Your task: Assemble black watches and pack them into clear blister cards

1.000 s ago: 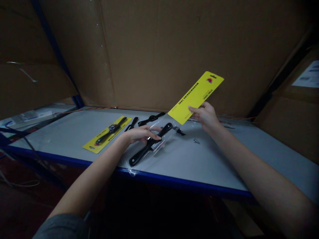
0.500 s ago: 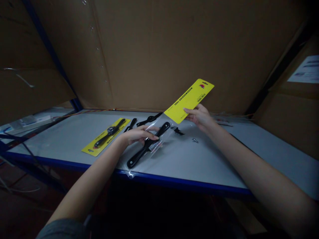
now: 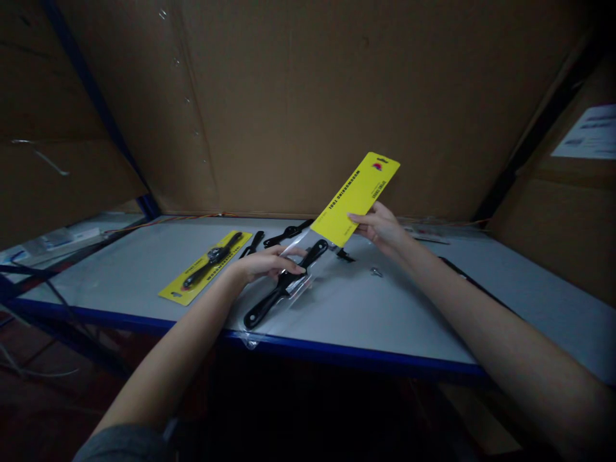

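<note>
Two hands, one yellow card and one black spokeshave

Good handling here probably calls for a light pinch on the yellow card (image 3: 353, 199), so that it does not crease, and for lining its lower edge up with the clear plastic sleeve (image 3: 301, 294) without forcing it. Whether the card's edge sits inside the plastic is hard to tell. A steady hold on the black spokeshave (image 3: 285, 283) should stop it skewing.

The left hand (image 3: 269, 264) comes from the lower left, palm down, gripping the spokeshave at frame centre, thumb across its middle. The right hand (image 3: 380, 228), right of centre, pinches the card, thumb on the printed face and fingers behind; its forearm slants up from the lower right. The card tilts toward the upper right.
</note>
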Demonstrator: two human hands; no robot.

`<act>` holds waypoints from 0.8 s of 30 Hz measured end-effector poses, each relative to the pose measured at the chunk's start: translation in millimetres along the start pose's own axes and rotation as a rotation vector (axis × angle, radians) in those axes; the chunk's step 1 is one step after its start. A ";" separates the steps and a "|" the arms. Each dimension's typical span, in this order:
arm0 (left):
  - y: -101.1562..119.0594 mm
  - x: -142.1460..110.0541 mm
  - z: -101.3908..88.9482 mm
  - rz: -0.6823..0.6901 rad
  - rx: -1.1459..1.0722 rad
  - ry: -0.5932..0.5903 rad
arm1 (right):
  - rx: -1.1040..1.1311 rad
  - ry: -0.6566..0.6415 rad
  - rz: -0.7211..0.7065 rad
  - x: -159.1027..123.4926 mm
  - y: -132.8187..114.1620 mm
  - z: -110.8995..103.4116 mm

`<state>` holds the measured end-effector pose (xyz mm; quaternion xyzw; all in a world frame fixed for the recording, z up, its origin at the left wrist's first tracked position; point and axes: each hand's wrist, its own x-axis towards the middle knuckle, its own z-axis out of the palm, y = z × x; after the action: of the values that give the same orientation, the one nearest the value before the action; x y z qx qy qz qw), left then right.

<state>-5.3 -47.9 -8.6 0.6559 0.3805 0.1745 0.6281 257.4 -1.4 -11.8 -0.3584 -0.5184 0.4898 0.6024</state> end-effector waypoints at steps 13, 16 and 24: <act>1.8 2.4 6.4 0.081 -0.194 0.019 | -0.013 -0.039 0.078 -21.2 -4.4 35.5; 3.1 1.1 8.5 0.044 -0.219 -0.013 | -0.072 0.274 -0.118 0.3 -10.8 2.6; -0.4 5.7 8.7 -0.002 -0.329 0.052 | -0.252 0.288 -0.158 6.4 -10.8 -8.3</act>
<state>4.4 -49.8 -11.7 0.5390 0.3638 0.2509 0.7171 267.7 2.6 -1.7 -0.4557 -0.5106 0.3162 0.6570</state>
